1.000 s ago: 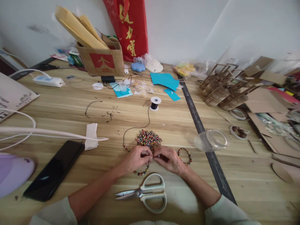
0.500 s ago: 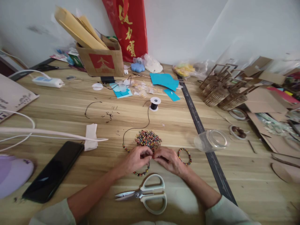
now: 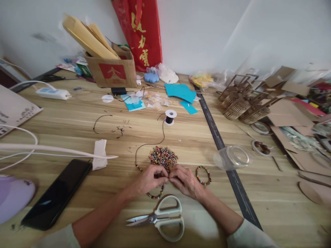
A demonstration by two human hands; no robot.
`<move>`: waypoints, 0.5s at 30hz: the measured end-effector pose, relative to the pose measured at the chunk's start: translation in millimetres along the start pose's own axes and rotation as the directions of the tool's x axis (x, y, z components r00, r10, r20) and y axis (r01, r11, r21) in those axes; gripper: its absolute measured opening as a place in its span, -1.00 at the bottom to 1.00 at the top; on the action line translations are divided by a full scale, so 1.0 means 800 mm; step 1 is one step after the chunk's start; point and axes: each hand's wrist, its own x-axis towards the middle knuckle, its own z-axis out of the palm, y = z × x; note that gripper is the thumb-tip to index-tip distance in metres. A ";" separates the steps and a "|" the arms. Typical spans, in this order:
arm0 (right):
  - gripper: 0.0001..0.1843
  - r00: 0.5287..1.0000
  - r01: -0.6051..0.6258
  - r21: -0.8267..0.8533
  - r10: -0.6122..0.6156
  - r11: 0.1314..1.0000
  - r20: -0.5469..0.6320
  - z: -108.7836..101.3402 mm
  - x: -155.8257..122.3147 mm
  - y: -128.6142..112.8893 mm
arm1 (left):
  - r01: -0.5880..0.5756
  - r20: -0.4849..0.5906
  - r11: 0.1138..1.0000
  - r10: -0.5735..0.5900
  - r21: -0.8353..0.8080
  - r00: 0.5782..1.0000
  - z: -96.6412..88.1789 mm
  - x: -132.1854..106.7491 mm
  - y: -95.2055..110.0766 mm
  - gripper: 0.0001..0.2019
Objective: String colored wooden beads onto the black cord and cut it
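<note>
My left hand (image 3: 148, 179) and my right hand (image 3: 184, 179) meet fingertip to fingertip just below a heap of small coloured beads (image 3: 162, 156). Both are pinched on a thin black cord (image 3: 152, 142) strung with beads; a beaded length (image 3: 156, 195) curls out below my left hand. The cord runs up to a small white spool (image 3: 170, 116). A finished bead bracelet (image 3: 203, 175) lies just right of my right hand. White-handled scissors (image 3: 160, 218) lie shut below both hands.
A black phone (image 3: 57, 193) and folded tissue (image 3: 99, 154) lie at left beside white cables (image 3: 51, 148). A clear plastic jar (image 3: 232, 156) lies on its side at right. Behind are a cardboard box (image 3: 112, 70), blue paper pieces (image 3: 181, 90) and wooden lattice models (image 3: 243, 101).
Both hands stay pinched together on the cord with only slight finger movement. The view has tilted a little, shifting everything slightly up in the picture.
</note>
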 end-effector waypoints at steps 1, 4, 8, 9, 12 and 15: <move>-0.89 1.000 0.000 0.006 0.000 1.000 0.002 0.000 0.000 0.000 | 0.006 0.001 1.000 -0.006 -0.003 1.000 0.000 0.000 0.001 -0.92; -0.90 1.000 0.006 0.018 -0.006 1.000 0.002 -0.002 0.001 -0.002 | 0.020 -0.001 0.999 -0.020 -0.028 1.000 0.000 0.000 0.005 -0.92; -0.90 1.000 -0.001 0.047 0.002 0.999 -0.028 -0.005 0.004 -0.005 | 0.018 -0.012 1.000 -0.018 -0.008 1.000 0.000 0.000 0.007 -0.93; -0.91 0.999 -0.009 0.060 0.012 0.998 -0.053 -0.006 0.005 -0.006 | 0.016 -0.017 1.000 -0.016 0.013 1.000 0.000 -0.001 0.006 -0.93; -0.90 0.979 -0.072 0.071 0.084 0.995 -0.183 -0.007 0.006 -0.004 | -0.001 -0.024 0.997 0.003 0.074 1.000 -0.001 -0.001 0.000 -0.93; -0.87 0.925 -0.172 0.071 0.186 0.982 -0.330 -0.008 0.007 0.002 | -0.023 -0.025 0.994 0.026 0.108 0.999 -0.001 -0.001 -0.005 -0.92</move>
